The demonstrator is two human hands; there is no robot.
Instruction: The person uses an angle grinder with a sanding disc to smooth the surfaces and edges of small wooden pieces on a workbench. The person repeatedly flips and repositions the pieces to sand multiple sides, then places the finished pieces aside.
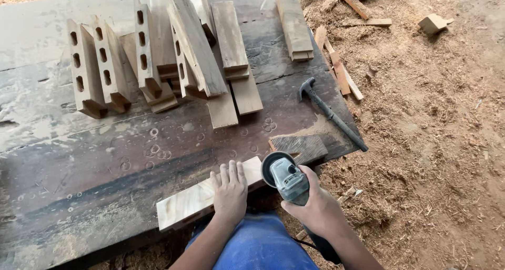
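My left hand [229, 190] lies flat, palm down, on a pale wooden board [185, 202] that rests at the near edge of the dark workbench [79, 165]. My right hand [315, 207] grips a grey angle grinder [286, 179]. Its round disc guard sits right at the board's right end. Whether the disc touches the wood I cannot tell. My blue trouser leg shows below the board.
Several mortised wooden pieces [108, 65] and plain planks [229, 36] lie across the back of the bench. A hammer [331, 115] lies at the bench's right edge, and a dark wedge-shaped block [300, 145] sits beside the grinder. Sawdust and offcuts [336, 65] cover the ground on the right.
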